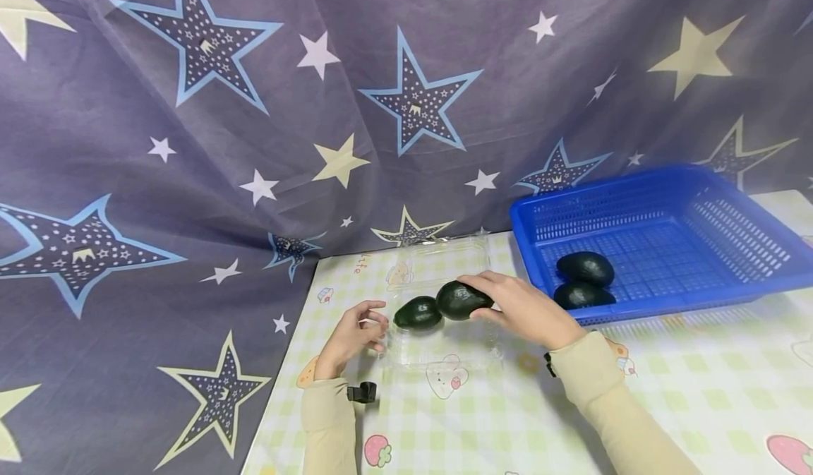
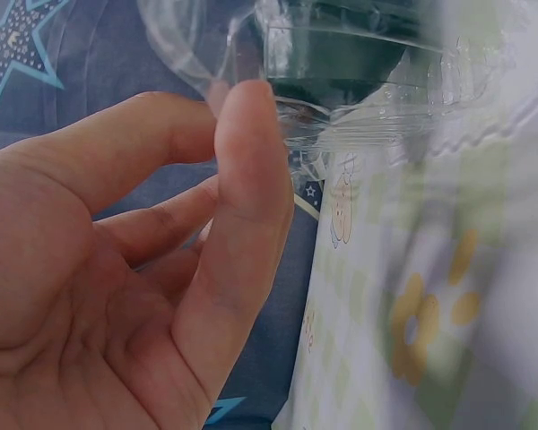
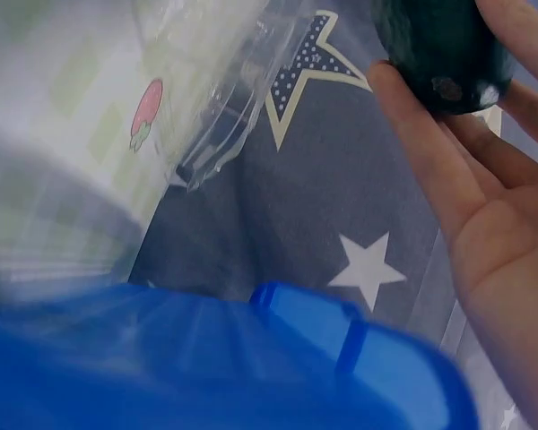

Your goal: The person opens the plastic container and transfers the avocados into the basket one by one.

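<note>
Pale sleeves, two, nearest the head camera I watch through. Right hand: fingers and thumb gripping one dark green avocado, over the clear plastic container. Left hand: fingers loosely bent, just beside the container's left edge; contact with the plastic I cannot confirm. Second avocado: in the container, by its left edge, just beside the held one; whether the two touch, I cannot tell. Blue basket, perforated: right of the container, along the surface's back edge. Two further avocados: in the basket's near left corner, one behind the other. Surface: table, checked, printed cover. Backdrop: violet-grey curtain with stars.
</note>
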Available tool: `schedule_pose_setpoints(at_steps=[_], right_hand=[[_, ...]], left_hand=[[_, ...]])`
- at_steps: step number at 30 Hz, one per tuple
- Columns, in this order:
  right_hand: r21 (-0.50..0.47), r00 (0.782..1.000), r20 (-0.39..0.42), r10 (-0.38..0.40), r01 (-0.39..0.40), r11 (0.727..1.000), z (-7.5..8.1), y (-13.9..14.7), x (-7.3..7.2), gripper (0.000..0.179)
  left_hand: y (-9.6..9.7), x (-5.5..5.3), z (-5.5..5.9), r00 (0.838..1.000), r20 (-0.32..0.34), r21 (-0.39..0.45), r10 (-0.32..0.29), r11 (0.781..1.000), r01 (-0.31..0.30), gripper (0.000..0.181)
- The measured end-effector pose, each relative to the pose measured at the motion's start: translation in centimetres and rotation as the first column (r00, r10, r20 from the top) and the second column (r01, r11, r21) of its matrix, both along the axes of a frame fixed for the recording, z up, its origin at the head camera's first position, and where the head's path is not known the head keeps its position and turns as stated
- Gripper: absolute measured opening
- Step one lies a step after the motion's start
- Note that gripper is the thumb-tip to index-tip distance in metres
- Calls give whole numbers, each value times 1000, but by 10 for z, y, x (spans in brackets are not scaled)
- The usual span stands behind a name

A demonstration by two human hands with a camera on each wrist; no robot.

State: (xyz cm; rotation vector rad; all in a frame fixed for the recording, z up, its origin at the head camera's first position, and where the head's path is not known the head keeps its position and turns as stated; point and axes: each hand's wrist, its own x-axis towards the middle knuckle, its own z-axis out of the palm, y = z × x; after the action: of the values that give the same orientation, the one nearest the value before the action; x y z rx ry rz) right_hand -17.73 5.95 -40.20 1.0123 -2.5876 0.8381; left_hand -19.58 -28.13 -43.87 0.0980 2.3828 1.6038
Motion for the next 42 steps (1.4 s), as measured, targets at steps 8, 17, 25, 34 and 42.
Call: schedule_pose_setpoints(at_steps=[8, 17, 25, 34, 42], right_hand=[[-21, 999, -10, -33, 33, 999, 3, 17, -3, 56], [-7, 998, 11, -66, 67, 998, 3, 29, -5, 58], [11, 993, 19, -114, 114, 993, 8, 42, -5, 60], [-15, 988, 24, -150, 150, 989, 10, 56, -4, 58], [-29, 985, 48, -163, 165, 986, 12, 69, -3, 59]], left_hand=[[1, 0, 1, 1000, -1, 1, -4, 1000, 4, 52], [0, 2, 0, 1000, 5, -8, -2, 1000, 2, 54], [-1, 1, 0, 1000, 3, -1, -11, 1000, 11, 53], [-1, 2, 0, 1000, 5, -13, -11, 1000, 11, 52], [-1, 2, 0, 1000, 1, -9, -9, 1000, 9, 51]])
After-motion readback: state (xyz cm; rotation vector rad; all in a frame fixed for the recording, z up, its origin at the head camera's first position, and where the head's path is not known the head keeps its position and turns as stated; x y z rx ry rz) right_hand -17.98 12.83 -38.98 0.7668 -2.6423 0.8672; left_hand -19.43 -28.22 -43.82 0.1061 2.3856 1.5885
